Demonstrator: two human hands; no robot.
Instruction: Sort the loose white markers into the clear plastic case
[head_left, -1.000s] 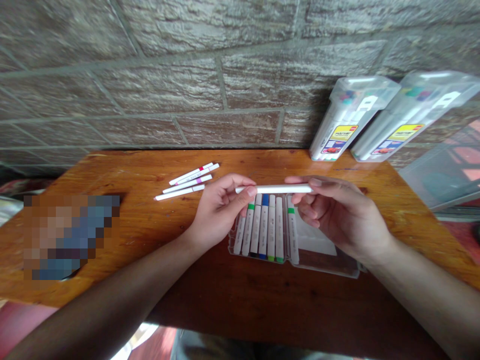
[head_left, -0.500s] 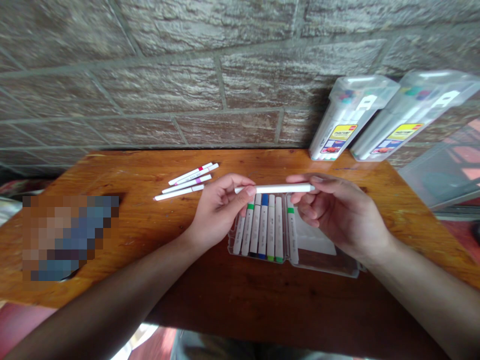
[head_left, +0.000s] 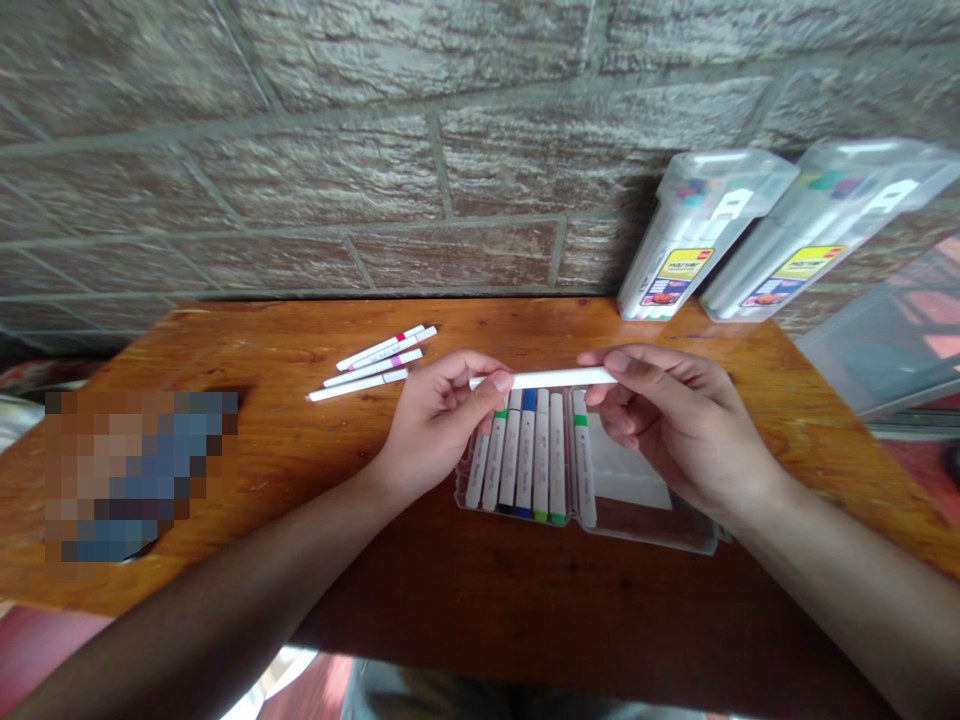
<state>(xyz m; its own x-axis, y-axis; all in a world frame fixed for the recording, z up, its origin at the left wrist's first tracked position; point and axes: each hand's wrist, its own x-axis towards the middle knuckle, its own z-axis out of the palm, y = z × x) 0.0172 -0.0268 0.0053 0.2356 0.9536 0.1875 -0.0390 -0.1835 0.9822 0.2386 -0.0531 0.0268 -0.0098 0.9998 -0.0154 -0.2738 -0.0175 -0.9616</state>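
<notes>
A white marker [head_left: 559,379] is held level between both hands, above an opened clear case. My left hand [head_left: 446,410] pinches its left end between thumb and fingers. At the other end, my right hand [head_left: 667,410] closes thumb and fingertips over the tip, which they hide. Beneath them, the clear plastic case [head_left: 645,538] lies open with several white markers [head_left: 525,460] in a row in its left half. One green-banded marker [head_left: 584,470] lies along the inner edge of the right half, beside a white sheet [head_left: 630,475].
Several loose markers [head_left: 375,362] lie on the wooden table [head_left: 390,580] at the back left. Two upright clear marker boxes [head_left: 667,245] stand at the back right against the stone-patterned wall [head_left: 495,250]. A pixelated area [head_left: 142,475] covers something at the left.
My right thumb and fingers have slid slightly left over the marker's right tip, which showed before. My left hand has barely moved.
</notes>
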